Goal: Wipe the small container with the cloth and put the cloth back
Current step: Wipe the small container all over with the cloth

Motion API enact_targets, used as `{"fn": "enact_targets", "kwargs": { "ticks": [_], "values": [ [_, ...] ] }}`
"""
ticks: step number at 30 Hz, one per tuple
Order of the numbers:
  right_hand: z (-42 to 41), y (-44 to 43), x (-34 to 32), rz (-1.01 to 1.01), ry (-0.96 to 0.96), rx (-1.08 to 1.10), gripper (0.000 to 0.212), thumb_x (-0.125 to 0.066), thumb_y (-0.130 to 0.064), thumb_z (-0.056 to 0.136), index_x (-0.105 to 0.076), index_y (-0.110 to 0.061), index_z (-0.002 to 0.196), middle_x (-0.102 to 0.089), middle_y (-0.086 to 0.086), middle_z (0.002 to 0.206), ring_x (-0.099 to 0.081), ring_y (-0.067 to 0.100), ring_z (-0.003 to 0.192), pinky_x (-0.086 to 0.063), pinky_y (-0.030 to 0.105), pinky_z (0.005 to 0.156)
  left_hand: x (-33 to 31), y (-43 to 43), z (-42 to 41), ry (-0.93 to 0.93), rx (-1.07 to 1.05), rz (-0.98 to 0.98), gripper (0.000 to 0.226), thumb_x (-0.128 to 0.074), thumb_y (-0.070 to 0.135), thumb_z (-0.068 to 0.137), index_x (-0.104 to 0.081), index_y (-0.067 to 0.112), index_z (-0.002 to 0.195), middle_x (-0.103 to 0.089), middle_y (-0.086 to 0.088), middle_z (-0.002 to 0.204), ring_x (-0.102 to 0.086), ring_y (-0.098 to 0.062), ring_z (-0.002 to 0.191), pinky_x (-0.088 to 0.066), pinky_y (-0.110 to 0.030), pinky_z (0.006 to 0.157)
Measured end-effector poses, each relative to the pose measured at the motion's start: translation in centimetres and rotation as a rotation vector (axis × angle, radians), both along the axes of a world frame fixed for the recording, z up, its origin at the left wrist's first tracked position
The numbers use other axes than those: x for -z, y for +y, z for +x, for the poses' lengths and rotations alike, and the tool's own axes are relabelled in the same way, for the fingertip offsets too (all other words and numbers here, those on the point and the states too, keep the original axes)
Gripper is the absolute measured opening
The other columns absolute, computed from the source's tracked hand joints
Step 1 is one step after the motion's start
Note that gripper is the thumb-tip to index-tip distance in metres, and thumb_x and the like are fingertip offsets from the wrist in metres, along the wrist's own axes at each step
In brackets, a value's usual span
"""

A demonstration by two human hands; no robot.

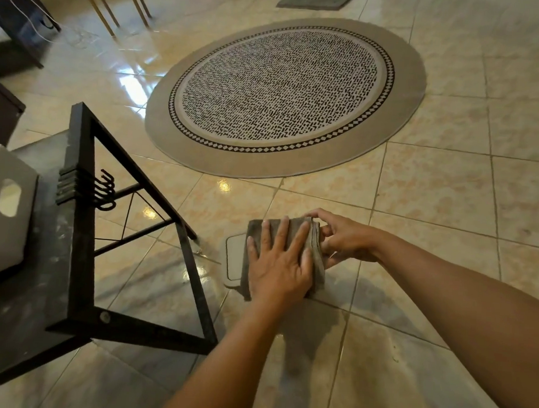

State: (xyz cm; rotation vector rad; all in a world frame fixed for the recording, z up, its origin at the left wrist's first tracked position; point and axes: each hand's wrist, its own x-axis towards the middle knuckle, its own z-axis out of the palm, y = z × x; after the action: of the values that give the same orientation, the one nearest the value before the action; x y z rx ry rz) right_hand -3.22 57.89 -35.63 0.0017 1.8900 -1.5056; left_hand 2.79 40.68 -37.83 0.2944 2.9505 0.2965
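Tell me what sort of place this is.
Probably a room in a home, perhaps a living area: glossy tiled floor, a round patterned rug and a black metal-framed table, beside which the left hand presses a cloth on a small container.

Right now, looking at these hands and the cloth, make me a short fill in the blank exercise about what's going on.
1. The left hand presses flat on a folded grey ____.
2. The right hand grips the cloth at its ____ edge.
3. A pale small container shows from under the cloth on its ____ side.
4. The big patterned rug on the tiled floor is ____ in shape.

Missing words: cloth; right; left; round
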Motion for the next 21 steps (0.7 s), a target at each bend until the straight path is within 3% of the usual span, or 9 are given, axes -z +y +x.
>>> {"fn": "enact_targets", "kwargs": {
  "ticks": [5,8,12,16,18,21],
  "values": [
    [-0.1,-0.4,-0.1,0.053,0.023,0.000,0.070,-0.057,0.012,0.090,-0.035,-0.028,0.143,-0.052,0.009,0.078,-0.064,0.019,0.067,-0.063,0.043,0.071,0.1,-3.9,-0.6,-0.051,-0.224,-0.038,0.060,-0.010,0.056,0.102,0.018,0.044,0.154,0.022,0.002,0.166,0.027,-0.025,0.149,0.010,-0.056,0.121],
    [-0.1,-0.6,-0.4,0.045,0.014,-0.029,0.071,-0.055,0.015,0.089,-0.036,-0.028,0.141,-0.054,0.010,0.081,-0.064,0.020,0.068,-0.063,0.045,0.071,-0.1,-2.6,1.6,-0.034,-0.130,-0.045,0.060,-0.007,0.057,0.100,0.020,0.046,0.152,0.029,0.004,0.162,0.032,-0.027,0.147,0.013,-0.056,0.120],
    [0.0,-0.8,-0.6,0.014,-0.014,-0.006,0.074,-0.048,0.023,0.085,-0.039,-0.029,0.137,-0.059,0.019,0.106,-0.068,0.026,0.083,-0.062,0.042,0.066,0.1,0.0,0.3,0.009,0.026,-0.016,0.057,-0.012,0.055,0.104,0.016,0.048,0.153,0.026,0.006,0.163,0.032,-0.025,0.147,0.016,-0.053,0.120],
    [-0.1,-1.1,-0.4,0.048,-0.001,0.016,0.071,-0.054,0.016,0.089,-0.036,-0.029,0.142,-0.053,0.010,0.081,-0.065,0.019,0.065,-0.063,0.042,0.068,0.3,-3.0,-1.7,-0.015,-0.169,-0.015,0.059,-0.009,0.056,0.102,0.016,0.043,0.155,0.021,0.003,0.166,0.026,-0.023,0.150,0.010,-0.054,0.122],
    [-0.2,-1.2,-0.3,0.068,0.005,0.007,0.070,-0.056,0.013,0.090,-0.036,-0.031,0.141,-0.051,0.009,0.079,-0.063,0.018,0.064,-0.063,0.043,0.070,0.2,-3.8,-0.4,-0.032,-0.266,-0.021,0.061,-0.005,0.056,0.099,0.020,0.043,0.153,0.025,0.002,0.164,0.029,-0.025,0.148,0.010,-0.055,0.121],
    [-0.3,-1.2,-0.2,0.066,0.007,-0.011,0.070,-0.054,0.014,0.090,-0.037,-0.033,0.139,-0.052,0.010,0.080,-0.062,0.018,0.065,-0.063,0.046,0.074,0.3,-2.1,2.1,-0.017,-0.138,-0.024,0.059,-0.007,0.057,0.101,0.022,0.046,0.152,0.030,0.004,0.162,0.033,-0.029,0.146,0.013,-0.055,0.121]
  ]
}}
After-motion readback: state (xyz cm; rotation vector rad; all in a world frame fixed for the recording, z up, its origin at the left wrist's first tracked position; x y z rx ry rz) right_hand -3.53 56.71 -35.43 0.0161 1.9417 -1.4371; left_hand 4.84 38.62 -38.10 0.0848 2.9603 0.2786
